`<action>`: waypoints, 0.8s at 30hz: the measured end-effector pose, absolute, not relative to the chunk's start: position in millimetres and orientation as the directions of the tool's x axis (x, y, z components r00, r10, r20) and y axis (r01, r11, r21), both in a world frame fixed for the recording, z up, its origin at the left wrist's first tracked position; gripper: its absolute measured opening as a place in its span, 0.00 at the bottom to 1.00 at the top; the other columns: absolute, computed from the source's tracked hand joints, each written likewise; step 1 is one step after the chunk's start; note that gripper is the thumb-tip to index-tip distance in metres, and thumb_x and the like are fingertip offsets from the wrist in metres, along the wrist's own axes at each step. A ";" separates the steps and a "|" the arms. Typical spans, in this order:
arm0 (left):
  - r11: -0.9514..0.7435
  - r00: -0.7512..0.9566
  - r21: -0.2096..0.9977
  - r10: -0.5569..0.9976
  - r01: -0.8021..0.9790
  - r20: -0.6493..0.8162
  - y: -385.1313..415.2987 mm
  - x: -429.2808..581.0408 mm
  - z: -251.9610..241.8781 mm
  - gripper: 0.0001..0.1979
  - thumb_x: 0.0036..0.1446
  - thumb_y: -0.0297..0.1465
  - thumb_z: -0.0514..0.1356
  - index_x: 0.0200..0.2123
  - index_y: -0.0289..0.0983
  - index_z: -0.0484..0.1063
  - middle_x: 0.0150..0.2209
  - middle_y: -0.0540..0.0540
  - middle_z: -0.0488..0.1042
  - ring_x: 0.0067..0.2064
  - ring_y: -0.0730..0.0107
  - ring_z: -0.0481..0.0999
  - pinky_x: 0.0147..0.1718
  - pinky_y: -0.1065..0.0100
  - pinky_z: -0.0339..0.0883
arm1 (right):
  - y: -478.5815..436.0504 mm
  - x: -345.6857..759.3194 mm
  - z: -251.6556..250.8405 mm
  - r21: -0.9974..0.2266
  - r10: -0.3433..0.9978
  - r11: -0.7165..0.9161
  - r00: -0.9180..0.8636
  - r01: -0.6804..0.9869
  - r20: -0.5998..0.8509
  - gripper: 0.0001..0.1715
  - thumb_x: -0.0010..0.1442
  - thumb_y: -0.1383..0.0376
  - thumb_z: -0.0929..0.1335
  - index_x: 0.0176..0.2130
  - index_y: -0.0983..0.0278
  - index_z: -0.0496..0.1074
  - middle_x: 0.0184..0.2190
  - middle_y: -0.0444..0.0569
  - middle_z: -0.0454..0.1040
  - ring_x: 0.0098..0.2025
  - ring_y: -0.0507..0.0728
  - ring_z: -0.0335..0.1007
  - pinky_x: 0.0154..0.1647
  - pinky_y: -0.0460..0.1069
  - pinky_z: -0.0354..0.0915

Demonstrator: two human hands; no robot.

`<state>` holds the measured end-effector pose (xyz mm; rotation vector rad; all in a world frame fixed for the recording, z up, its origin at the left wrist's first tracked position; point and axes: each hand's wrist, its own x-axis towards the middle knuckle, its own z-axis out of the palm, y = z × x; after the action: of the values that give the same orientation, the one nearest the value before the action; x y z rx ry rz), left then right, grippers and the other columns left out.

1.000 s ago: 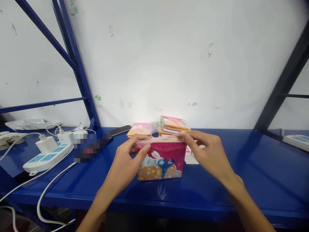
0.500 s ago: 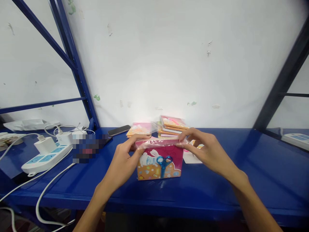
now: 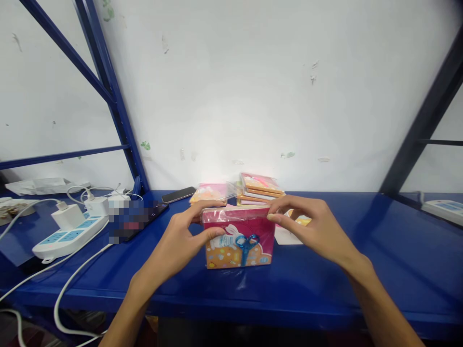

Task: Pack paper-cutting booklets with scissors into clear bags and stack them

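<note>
pink box [image 3: 238, 243] between left hand [image 3: 173, 241], right hand [image 3: 311, 229]

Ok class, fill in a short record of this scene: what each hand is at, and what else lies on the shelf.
Left hand: thumb on the front of the box, fingers at its top edge
Right hand: fingertips at the box's top right corner
Box: pink and orange, printed with a rabbit and blue scissors, clear plastic over it
Behind box: packet stack, single packet
Right of box: white card
Rest: phone, power strip, charger, blue shelf
</note>
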<state>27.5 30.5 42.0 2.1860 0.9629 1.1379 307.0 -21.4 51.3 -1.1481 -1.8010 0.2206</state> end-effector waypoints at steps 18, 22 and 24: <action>-0.631 0.282 0.701 0.776 0.333 0.565 25.1 40.0 34.9 0.12 0.63 0.36 0.62 0.50 0.43 0.70 0.45 0.49 0.80 0.44 0.63 0.81 0.44 0.65 0.74 | -14.3 310.5 46.0 -0.568 0.768 0.563 -0.126 0.600 0.628 0.10 0.65 0.55 0.71 0.45 0.53 0.77 0.46 0.43 0.80 0.35 0.53 0.74 0.28 0.47 0.70; -0.636 0.293 0.704 0.771 0.316 0.565 26.4 37.7 35.1 0.08 0.65 0.35 0.60 0.47 0.43 0.68 0.40 0.50 0.79 0.42 0.64 0.80 0.41 0.67 0.72 | -16.6 310.0 47.2 -0.583 0.787 0.564 -0.166 0.584 0.595 0.09 0.67 0.55 0.69 0.45 0.52 0.78 0.47 0.43 0.80 0.44 0.56 0.75 0.32 0.48 0.71; -0.633 0.308 0.722 0.772 0.279 0.556 25.8 36.3 36.9 0.07 0.67 0.36 0.59 0.46 0.42 0.68 0.38 0.51 0.79 0.41 0.65 0.80 0.39 0.68 0.72 | -17.2 310.1 47.4 -0.591 0.790 0.568 -0.178 0.573 0.587 0.09 0.67 0.55 0.69 0.45 0.52 0.78 0.47 0.43 0.80 0.46 0.56 0.75 0.34 0.48 0.71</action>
<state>36.3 25.8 36.9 2.0795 0.9293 1.2962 310.1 -17.2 47.4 -1.1073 -1.8683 0.2923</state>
